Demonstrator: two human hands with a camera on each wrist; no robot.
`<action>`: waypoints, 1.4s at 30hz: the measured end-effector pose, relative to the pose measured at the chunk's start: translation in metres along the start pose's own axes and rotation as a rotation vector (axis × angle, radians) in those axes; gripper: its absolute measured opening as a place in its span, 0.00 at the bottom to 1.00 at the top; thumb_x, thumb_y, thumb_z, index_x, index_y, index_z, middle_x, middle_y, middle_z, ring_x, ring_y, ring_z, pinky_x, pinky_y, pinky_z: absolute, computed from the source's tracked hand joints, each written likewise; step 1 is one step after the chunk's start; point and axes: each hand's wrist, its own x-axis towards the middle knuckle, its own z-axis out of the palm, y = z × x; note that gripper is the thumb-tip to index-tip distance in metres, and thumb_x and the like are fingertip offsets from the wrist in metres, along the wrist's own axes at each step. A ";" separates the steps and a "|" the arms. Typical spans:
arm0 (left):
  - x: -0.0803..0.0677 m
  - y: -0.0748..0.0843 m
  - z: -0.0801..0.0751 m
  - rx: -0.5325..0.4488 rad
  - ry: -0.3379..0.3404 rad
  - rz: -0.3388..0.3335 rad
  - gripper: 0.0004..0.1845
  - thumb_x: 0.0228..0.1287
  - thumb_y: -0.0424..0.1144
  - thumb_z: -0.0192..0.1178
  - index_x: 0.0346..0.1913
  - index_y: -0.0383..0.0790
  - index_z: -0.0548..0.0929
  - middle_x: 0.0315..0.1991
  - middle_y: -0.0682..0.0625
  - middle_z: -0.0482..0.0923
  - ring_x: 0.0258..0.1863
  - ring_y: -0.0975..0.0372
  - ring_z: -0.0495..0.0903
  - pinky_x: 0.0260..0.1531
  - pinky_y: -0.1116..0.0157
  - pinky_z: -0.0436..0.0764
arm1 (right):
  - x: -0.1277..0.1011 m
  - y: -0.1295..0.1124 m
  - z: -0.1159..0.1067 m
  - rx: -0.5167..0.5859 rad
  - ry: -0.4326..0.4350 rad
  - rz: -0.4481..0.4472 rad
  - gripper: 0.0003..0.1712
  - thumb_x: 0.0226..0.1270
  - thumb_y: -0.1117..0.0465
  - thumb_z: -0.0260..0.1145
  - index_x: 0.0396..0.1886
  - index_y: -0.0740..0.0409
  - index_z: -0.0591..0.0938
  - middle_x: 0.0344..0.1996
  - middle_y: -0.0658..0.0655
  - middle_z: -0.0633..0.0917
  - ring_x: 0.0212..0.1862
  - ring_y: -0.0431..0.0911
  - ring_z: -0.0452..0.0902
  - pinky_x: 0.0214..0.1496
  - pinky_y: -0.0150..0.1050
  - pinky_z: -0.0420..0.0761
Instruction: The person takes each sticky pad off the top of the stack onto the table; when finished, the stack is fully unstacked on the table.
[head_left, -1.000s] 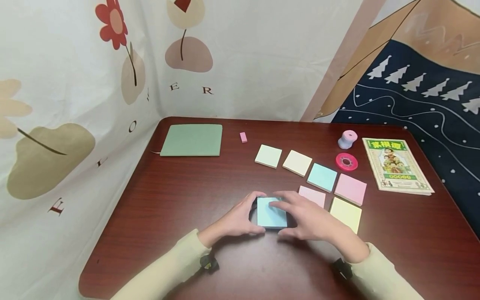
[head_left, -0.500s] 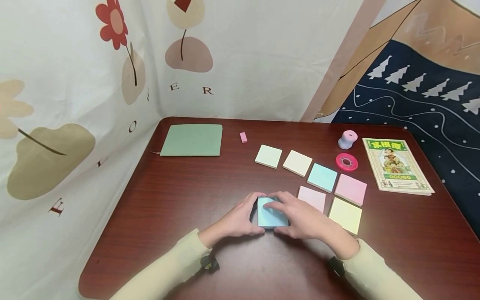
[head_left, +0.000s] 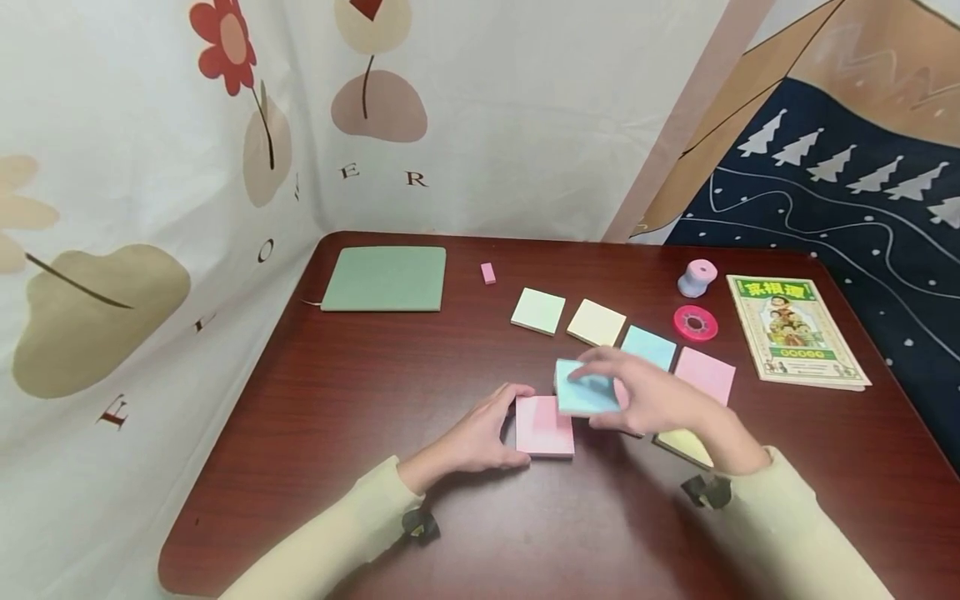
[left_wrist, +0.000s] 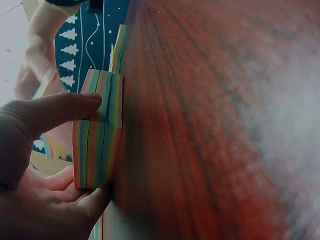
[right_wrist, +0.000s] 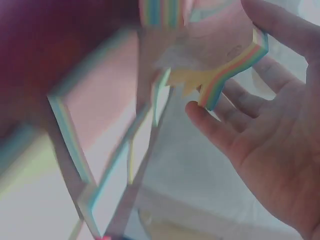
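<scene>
To handle the blue pad (head_left: 587, 398) well, it seems best to keep it level and clear of the yellow pad (head_left: 684, 447) below the right wrist, while light pressure keeps the pink-topped stack (head_left: 545, 429) from slipping. The right hand (head_left: 651, 393) grips the blue pad by its edges, raised above the tabletop (head_left: 360, 371). The left hand (head_left: 480, 433), spread about as wide as the stack, pinches it between thumb and fingers.
</scene>
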 end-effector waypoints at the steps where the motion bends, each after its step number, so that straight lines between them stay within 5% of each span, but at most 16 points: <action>1: 0.000 0.000 0.000 0.001 0.000 -0.003 0.47 0.41 0.36 0.79 0.66 0.40 0.66 0.60 0.51 0.71 0.59 0.60 0.71 0.61 0.59 0.69 | 0.002 0.006 -0.006 0.014 0.014 0.010 0.31 0.49 0.56 0.79 0.56 0.48 0.82 0.58 0.54 0.76 0.54 0.51 0.72 0.50 0.50 0.77; 12: 0.001 0.003 -0.001 0.000 -0.015 -0.028 0.46 0.41 0.35 0.79 0.66 0.41 0.66 0.60 0.51 0.70 0.59 0.61 0.71 0.62 0.59 0.69 | 0.038 0.083 -0.048 0.000 0.278 0.266 0.31 0.56 0.57 0.76 0.59 0.61 0.79 0.63 0.67 0.70 0.50 0.59 0.72 0.49 0.56 0.74; 17: 0.002 0.003 -0.001 0.000 -0.019 -0.025 0.46 0.41 0.35 0.79 0.66 0.41 0.66 0.59 0.52 0.70 0.58 0.62 0.71 0.61 0.59 0.69 | 0.054 0.112 -0.046 0.011 0.289 0.481 0.33 0.60 0.53 0.72 0.63 0.60 0.76 0.66 0.69 0.64 0.64 0.63 0.60 0.63 0.65 0.64; 21: 0.002 0.004 -0.002 -0.001 -0.024 -0.022 0.46 0.41 0.36 0.79 0.66 0.42 0.66 0.58 0.52 0.70 0.57 0.62 0.71 0.60 0.60 0.70 | 0.064 0.126 -0.041 0.032 0.294 0.578 0.33 0.61 0.52 0.71 0.63 0.61 0.75 0.66 0.71 0.63 0.65 0.64 0.58 0.64 0.65 0.62; 33: 0.001 0.003 -0.001 -0.001 -0.024 -0.025 0.46 0.41 0.35 0.79 0.66 0.41 0.67 0.58 0.52 0.71 0.56 0.62 0.72 0.60 0.61 0.70 | 0.083 0.133 -0.030 -0.021 0.127 0.630 0.33 0.66 0.53 0.66 0.66 0.66 0.72 0.63 0.75 0.64 0.65 0.67 0.55 0.63 0.62 0.62; 42: 0.000 0.004 -0.001 -0.005 -0.019 -0.027 0.46 0.41 0.35 0.79 0.66 0.41 0.67 0.57 0.52 0.71 0.56 0.62 0.72 0.60 0.60 0.70 | 0.080 0.132 -0.034 -0.002 0.076 0.623 0.34 0.69 0.55 0.63 0.70 0.65 0.68 0.70 0.76 0.55 0.70 0.70 0.47 0.67 0.66 0.55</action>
